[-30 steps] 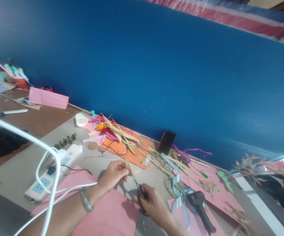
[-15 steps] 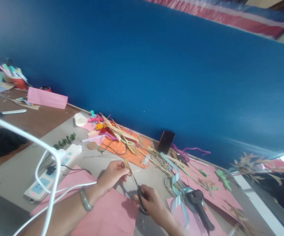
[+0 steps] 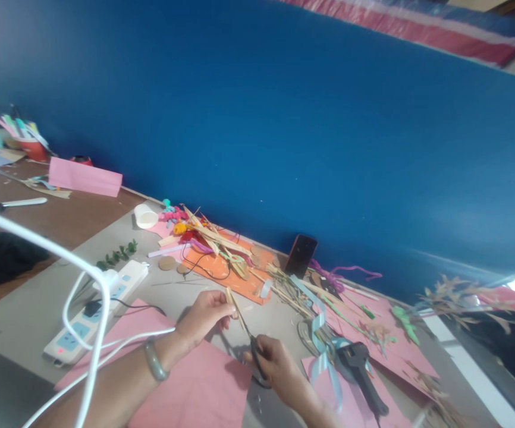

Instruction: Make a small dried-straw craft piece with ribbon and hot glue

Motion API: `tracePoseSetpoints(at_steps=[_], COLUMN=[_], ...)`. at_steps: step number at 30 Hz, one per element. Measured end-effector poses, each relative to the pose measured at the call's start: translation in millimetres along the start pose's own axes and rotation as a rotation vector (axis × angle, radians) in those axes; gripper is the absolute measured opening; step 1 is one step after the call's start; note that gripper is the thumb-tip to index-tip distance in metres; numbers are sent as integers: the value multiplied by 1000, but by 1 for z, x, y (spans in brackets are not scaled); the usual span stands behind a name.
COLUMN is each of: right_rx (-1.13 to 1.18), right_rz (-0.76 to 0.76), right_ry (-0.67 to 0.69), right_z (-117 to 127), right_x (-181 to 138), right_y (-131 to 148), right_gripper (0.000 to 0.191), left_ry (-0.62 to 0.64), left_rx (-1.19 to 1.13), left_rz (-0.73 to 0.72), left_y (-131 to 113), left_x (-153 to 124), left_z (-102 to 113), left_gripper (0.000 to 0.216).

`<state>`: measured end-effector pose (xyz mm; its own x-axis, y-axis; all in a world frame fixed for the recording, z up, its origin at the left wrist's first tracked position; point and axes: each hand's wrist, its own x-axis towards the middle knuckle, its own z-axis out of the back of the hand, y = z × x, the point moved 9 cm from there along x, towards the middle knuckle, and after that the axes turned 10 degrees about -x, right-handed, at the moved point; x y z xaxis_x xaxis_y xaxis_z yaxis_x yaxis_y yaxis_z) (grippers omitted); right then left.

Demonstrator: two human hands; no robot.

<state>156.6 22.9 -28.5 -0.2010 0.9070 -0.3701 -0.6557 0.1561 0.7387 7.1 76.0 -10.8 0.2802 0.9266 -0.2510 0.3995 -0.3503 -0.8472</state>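
My left hand (image 3: pixel 204 318) pinches a short tan straw strip (image 3: pixel 230 296) above the grey table. A green bangle (image 3: pixel 155 361) sits on that wrist. My right hand (image 3: pixel 275 367) grips black-handled scissors (image 3: pixel 252 348), whose blades point up and left at the strip. Both hands hover over a pink paper sheet (image 3: pixel 195 392) near the table's front edge.
A white power strip (image 3: pixel 99 311) and white cable (image 3: pixel 92 333) lie at the left. Behind the hands are orange paper (image 3: pixel 222 270) with straw scraps, a dark phone (image 3: pixel 301 255) leaning on the blue wall, a light blue ribbon (image 3: pixel 317 324) and a black glue gun (image 3: pixel 360 368).
The scissor blades have closed in on the straw strip; my right hand has shifted slightly right. The left hand has hardly moved.
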Motion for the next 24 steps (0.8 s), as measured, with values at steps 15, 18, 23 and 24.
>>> tracePoseSetpoints(at_steps=[15, 18, 23, 24], right_rx=[-77, -56, 9, 10], right_rz=[21, 15, -1, 0], right_ry=[31, 43, 58, 58], right_z=[1, 1, 1, 1], right_x=[0, -1, -1, -2], right_y=[16, 15, 12, 12], right_gripper=[34, 36, 47, 48], left_ry=[145, 159, 162, 161], left_rx=[-13, -18, -4, -2], left_rz=[49, 58, 96, 104], left_y=[14, 15, 17, 17], left_x=[-1, 0, -2, -3], left_z=[-10, -11, -12, -12], left_gripper=[12, 12, 12, 12])
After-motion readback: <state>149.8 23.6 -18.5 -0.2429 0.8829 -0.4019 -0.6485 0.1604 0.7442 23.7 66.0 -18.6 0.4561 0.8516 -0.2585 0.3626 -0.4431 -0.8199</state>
